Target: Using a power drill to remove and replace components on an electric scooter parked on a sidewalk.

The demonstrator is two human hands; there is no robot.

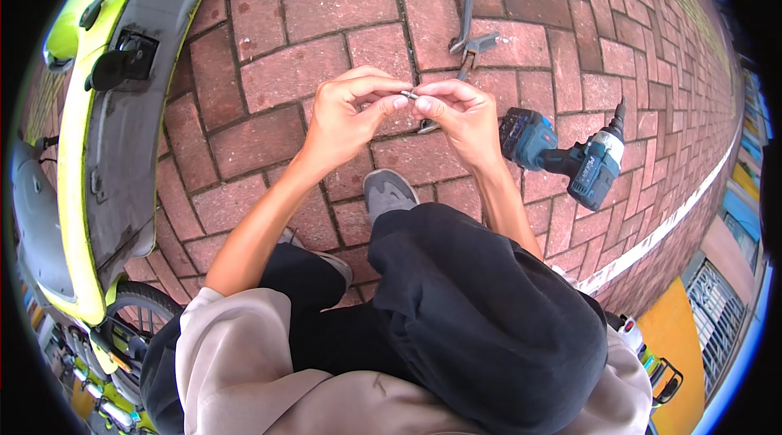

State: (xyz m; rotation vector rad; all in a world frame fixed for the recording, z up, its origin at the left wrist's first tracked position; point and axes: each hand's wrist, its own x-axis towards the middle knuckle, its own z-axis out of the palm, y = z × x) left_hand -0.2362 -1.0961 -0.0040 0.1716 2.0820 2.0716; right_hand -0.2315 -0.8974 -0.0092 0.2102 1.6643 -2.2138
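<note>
My left hand (345, 115) and my right hand (466, 116) meet over the paving, fingertips pinched together. Between them is a small metal piece (410, 95), too small and covered to tell its exact kind; both hands grip it. Just beyond my right hand lie two grey metal parts, one long bar with a flat end (467, 11) and another similar bar (479, 46), the second partly hidden behind the fingers. To the right of my right hand a teal and black cordless drill (588, 166) rests on its side, its battery toward my wrist and a dark bit in its chuck.
At the left a lime-green and grey scooter-like vehicle (122, 142) stands close, with a black wheel (140, 313) below. Red brick paving (301, 72) spreads around my grey shoe (390, 193). A white line (652, 239) crosses the right side, near a yellow wall (672, 345).
</note>
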